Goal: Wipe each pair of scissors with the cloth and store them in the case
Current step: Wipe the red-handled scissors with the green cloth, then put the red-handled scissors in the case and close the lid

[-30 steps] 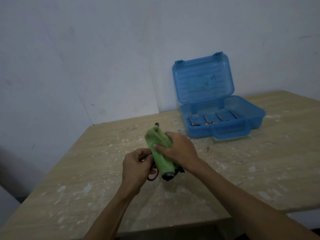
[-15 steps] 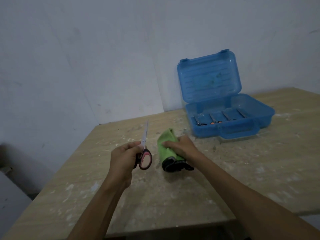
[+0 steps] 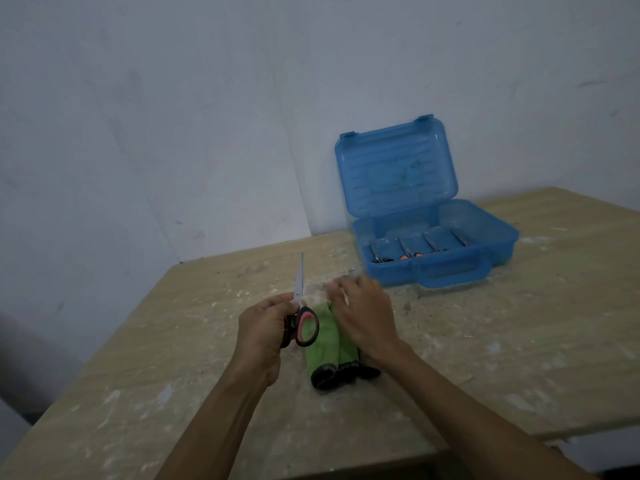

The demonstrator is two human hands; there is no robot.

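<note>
Gripping pink-and-black-handled steel scissors (image 3: 300,308) in the curled left hand (image 3: 265,327), blades pointing away, front-left of the open blue plastic case (image 3: 498,245), with the right hand (image 3: 367,315) nearer it, slack over the green cloth (image 3: 325,341).

The left hand (image 3: 265,329) grips the handle of the scissors (image 3: 298,292), whose blades point toward the far side. Just right of it, the right hand (image 3: 367,315) is palm down, its fingers loosely extended and blurred. Both bare forearms reach in from the near edge.
</note>
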